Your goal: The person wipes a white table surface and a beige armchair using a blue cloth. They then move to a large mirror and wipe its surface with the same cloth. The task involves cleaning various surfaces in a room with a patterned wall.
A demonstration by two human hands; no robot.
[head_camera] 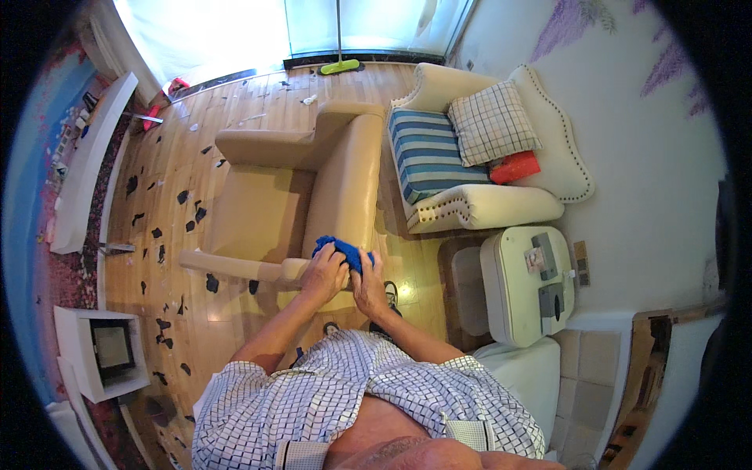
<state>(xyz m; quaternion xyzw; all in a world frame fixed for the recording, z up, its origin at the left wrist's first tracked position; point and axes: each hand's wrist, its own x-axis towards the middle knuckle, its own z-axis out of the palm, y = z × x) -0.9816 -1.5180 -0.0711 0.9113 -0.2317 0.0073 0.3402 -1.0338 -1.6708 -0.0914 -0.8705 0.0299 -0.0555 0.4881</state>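
A bunched blue cloth [345,251] is gripped between my two hands at the near side of a tan armchair [346,176]. My left hand [325,271] has its fingers curled over the cloth's left part. On the right end of the cloth, my right hand [370,288] closes its thumb and fingers. Both hands are by the top corner of the chair's backrest, beside the near armrest [229,265]. Whether the cloth touches the leather cannot be made out, since the hands cover part of it.
Black scraps [183,197] litter the wooden floor [182,235]. Right of the armchair stands a cream studded sofa chair [511,205] with a checked pillow [493,123]. Nearer are a white cabinet [499,294] and, at left, a white shelf unit [70,352]. A green broom [339,66] leans at the back.
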